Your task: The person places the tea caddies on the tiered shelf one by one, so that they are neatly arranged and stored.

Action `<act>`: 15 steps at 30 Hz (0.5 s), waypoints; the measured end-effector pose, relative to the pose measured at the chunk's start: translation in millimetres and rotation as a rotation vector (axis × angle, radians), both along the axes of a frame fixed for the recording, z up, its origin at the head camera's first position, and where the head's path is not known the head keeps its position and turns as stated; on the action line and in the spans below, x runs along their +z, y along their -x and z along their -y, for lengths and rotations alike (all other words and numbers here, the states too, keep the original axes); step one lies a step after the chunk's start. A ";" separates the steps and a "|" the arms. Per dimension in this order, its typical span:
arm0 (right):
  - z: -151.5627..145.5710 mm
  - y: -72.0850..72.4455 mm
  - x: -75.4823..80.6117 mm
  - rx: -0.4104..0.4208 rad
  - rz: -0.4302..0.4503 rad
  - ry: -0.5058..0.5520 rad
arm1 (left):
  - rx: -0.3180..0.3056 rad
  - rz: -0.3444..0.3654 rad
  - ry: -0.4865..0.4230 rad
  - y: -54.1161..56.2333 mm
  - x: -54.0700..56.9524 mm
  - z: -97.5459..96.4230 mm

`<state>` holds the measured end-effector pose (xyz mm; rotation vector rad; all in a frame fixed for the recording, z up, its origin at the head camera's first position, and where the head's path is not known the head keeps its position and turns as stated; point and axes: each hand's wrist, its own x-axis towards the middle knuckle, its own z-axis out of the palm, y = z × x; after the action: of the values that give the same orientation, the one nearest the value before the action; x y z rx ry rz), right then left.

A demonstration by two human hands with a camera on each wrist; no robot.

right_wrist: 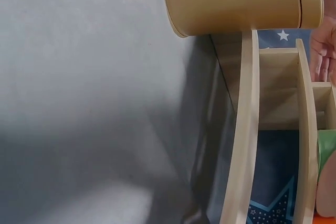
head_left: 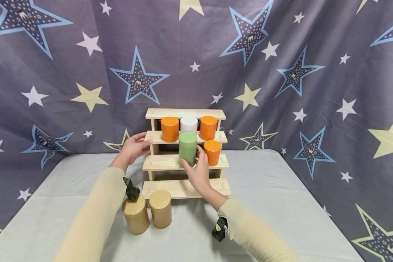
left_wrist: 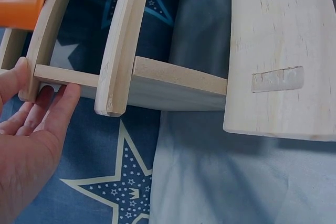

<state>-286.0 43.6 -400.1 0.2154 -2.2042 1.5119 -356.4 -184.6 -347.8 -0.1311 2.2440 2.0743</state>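
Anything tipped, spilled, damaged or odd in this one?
Nothing stands out. The wooden rack stands upright, and its orange canisters and white canister sit upright. The gold canisters stand upright on the table, and the right hand holds the green canister upright. No spill or damage shows.

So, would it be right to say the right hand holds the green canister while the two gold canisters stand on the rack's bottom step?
Not quite: in the head view, the two gold canisters stand on the table in front of the rack. The right hand does hold the green canister.
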 end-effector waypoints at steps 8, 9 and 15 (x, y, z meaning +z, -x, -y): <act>2.0 -1.2 -2.1 -0.025 -0.002 -0.004 | 0.001 0.005 0.011 -1.2 1.3 -0.7; 2.3 -1.5 -2.3 -0.030 -0.003 -0.005 | 0.001 0.006 0.012 -1.2 1.2 -0.7; 4.6 -2.5 -4.0 -0.067 -0.007 -0.011 | 0.003 0.008 0.008 -0.6 0.9 0.4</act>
<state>-283.5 39.0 -404.1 0.1489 -2.1925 1.4612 -355.8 -184.9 -346.9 -0.1433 2.2493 2.0627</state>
